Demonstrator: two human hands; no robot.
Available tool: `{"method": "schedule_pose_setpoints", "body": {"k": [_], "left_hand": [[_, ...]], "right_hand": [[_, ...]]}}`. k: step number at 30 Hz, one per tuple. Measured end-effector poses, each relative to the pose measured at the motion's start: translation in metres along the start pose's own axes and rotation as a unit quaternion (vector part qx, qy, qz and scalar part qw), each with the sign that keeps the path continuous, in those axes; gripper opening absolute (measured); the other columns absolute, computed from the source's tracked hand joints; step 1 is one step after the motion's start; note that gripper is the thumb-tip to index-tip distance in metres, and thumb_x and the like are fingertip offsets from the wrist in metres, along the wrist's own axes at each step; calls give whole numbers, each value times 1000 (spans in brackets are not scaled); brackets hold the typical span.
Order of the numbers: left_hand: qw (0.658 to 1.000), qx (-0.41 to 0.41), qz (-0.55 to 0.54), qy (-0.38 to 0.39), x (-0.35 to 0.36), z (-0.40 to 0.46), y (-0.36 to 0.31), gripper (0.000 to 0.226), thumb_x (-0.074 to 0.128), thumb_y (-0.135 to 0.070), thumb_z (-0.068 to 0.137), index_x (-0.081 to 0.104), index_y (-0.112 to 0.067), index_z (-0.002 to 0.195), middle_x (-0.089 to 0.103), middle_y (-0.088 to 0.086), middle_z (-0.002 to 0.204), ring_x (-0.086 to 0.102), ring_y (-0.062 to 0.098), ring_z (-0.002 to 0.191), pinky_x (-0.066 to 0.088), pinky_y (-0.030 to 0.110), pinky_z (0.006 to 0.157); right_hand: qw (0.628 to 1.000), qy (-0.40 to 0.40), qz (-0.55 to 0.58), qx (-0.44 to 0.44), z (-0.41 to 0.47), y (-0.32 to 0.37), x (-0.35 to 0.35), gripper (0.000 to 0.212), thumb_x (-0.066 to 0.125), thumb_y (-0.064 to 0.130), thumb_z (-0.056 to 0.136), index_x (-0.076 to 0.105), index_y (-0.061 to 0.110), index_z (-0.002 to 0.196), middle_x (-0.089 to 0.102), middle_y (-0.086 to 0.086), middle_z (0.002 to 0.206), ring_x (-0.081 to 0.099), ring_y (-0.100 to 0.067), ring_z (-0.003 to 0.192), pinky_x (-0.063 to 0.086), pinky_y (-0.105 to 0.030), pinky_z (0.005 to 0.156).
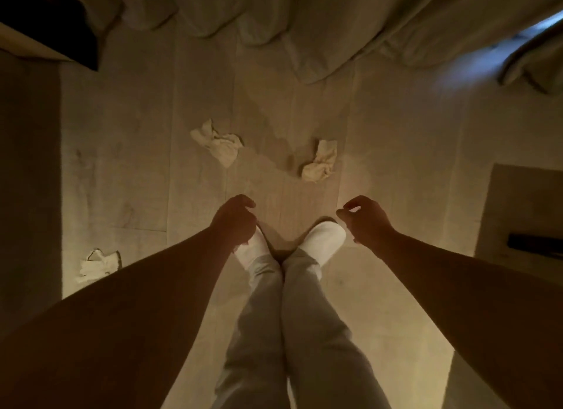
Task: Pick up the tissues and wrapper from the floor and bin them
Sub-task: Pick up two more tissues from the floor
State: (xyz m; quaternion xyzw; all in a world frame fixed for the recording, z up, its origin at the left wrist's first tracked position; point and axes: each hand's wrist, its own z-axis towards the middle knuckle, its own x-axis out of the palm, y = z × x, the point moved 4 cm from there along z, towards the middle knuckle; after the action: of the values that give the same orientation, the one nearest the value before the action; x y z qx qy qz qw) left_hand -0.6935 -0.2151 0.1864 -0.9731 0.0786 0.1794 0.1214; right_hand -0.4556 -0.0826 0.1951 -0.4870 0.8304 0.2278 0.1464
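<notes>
Three crumpled white tissues lie on the pale wooden floor. One tissue (pixel 218 145) is ahead on the left, a second tissue (pixel 320 162) is ahead on the right, and a third crumpled piece (pixel 98 264) lies near my left forearm by a dark rug. My left hand (pixel 234 219) hangs over my left slipper, fingers loosely curled, holding nothing. My right hand (pixel 364 221) hovers beside my right slipper, fingers curled and apart, also with nothing in it. Both hands are well short of the tissues. No bin is in view.
Long curtains (pixel 304 21) hang across the far side. A dark piece of furniture (pixel 48 27) stands at the top left. A dark rug (pixel 27 180) runs along the left. A low table (pixel 524 213) with a dark remote is at the right. My white slippers (pixel 323 241) are together.
</notes>
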Motion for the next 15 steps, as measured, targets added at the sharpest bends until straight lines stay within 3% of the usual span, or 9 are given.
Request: {"method": "schedule_pose_setpoints", "body": {"k": [3,5,9,11,13,15], "left_hand": [[999,2,16,-43,-10,55,13,39,58,-18,92,52,-20,132,68,7,118,68,30,100,54,32,78],[996,-12,23,-83,-18,98,21,47,66,-32,88,47,-25,131,67,3,113,67,27,94,56,36,75],[989,-32,51,-132,-19,178,39,72,71,-44,84,33,-28,144,54,12,134,62,37,112,46,38,75],[985,-61,9,-159,-17,220,46,80,71,-47,83,27,-29,147,47,14,138,61,42,112,52,41,79],[979,-76,-25,-185,-11,257,49,84,73,-47,81,24,-31,148,44,15,139,61,42,111,57,49,85],[970,-69,-36,-229,-5,286,49,93,73,-53,78,19,-32,151,42,18,142,60,43,112,55,48,86]], "right_hand": [[999,16,-36,-11,54,14,30,42,69,36,87,56,18,122,68,-11,100,63,-22,73,59,-43,73],[999,0,-46,-11,93,17,47,53,69,40,85,53,18,131,65,-8,98,62,-22,77,60,-46,79],[997,-12,-75,-27,170,15,85,65,66,53,80,50,20,134,69,-4,97,66,-22,72,55,-36,61],[996,-13,-85,-35,209,12,103,70,66,52,82,43,19,140,68,-6,107,67,-22,75,53,-33,60],[998,-35,-50,-31,237,12,117,79,70,49,80,36,19,145,62,1,104,63,-14,69,49,-25,52],[995,-74,-34,-57,262,13,128,96,74,51,72,26,22,150,61,3,107,67,-17,84,55,-29,59]]}}
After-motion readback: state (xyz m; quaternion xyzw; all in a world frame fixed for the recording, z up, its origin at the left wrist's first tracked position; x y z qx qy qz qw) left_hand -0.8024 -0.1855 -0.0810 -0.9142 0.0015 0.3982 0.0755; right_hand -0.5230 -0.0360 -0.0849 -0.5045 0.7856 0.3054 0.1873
